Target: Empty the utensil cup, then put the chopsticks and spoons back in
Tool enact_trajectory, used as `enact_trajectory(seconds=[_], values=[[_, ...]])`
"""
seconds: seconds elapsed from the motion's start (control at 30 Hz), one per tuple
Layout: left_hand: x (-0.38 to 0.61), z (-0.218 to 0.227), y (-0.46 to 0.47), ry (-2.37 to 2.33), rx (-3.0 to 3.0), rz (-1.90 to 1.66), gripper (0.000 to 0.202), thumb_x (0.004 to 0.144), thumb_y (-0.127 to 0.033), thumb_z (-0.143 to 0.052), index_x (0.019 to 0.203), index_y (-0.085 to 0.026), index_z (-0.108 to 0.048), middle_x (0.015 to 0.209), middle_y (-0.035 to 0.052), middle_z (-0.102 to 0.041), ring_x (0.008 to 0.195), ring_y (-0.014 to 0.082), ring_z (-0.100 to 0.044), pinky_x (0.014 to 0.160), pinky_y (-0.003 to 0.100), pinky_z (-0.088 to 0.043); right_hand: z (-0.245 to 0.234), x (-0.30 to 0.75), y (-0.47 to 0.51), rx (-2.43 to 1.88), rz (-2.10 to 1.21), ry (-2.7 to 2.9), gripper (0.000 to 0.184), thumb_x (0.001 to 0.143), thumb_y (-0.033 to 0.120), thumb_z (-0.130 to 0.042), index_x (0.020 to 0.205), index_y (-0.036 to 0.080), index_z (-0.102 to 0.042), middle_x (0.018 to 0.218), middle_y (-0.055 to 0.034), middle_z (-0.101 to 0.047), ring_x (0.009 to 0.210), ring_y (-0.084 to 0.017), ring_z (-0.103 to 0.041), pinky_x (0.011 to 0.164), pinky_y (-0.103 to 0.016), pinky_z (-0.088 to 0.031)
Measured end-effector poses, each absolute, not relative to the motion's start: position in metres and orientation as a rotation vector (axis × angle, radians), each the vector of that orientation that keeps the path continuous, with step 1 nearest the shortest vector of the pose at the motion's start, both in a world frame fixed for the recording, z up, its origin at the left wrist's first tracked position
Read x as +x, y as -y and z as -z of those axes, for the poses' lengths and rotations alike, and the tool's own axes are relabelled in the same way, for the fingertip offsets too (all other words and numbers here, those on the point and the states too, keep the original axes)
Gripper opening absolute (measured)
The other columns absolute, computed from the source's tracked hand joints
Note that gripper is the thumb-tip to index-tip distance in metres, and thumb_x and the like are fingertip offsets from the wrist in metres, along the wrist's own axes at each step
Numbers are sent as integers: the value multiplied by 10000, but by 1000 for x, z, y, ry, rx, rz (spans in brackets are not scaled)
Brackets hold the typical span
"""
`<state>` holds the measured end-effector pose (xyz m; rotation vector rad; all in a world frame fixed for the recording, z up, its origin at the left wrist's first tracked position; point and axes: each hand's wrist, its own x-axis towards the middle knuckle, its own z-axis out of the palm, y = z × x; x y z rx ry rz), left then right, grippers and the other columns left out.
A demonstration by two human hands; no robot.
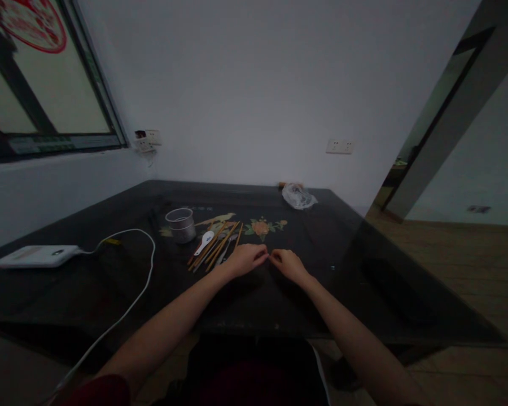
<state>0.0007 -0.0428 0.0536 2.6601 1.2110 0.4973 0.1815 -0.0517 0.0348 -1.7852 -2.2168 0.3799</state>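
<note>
My left hand point(245, 259) and my right hand point(288, 265) rest on the dark table point(110, 282), fingertips meeting near the middle. The fingers of both look curled in a pinch; whether anything small is held between them I cannot make out. Just left of my left hand lies a loose pile of wooden chopsticks point(215, 245) with a white spoon point(204, 242) among them. A small metal cup point(180, 224) stands upright behind the pile.
A white device point(36, 255) with a white cable point(146, 270) lies at the left. A crumpled clear plastic bag point(298, 196) sits at the table's far edge. A flower pattern point(262, 227) decorates the tabletop. Wall, window and doorway surround the table.
</note>
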Motion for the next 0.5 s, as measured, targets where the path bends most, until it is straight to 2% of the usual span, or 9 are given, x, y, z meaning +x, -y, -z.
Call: enact_trajectory(seconds=[0.23,0.37,0.5], values=[[-65,-89,5,-1390,2434,-1001,277,896,-378,-411,876,-174,-598,773,19,-644,720,146,-583,670,236,-427,-33,181,50,-1806,-389,2228,299,912,412,-444,869,222,-670,830,-55,-686,772,-171,-623,582,-228,-307],[-109,-72,-17,-1591,2350,-1060,236,843,-354,-460,834,-165,-603,835,47,-651,800,171,-592,743,266,-456,-30,182,47,-1792,-376,2232,292,908,404,-446,868,222,-671,822,-53,-681,759,-168,-616,572,-229,-299],[-130,-50,-26,-1584,2373,-1082,213,820,-319,-465,872,-168,-605,942,71,-646,929,194,-592,866,318,-456,-29,182,47,-1775,-387,2221,295,910,400,-444,853,220,-670,814,-47,-681,746,-162,-613,569,-225,-296]])
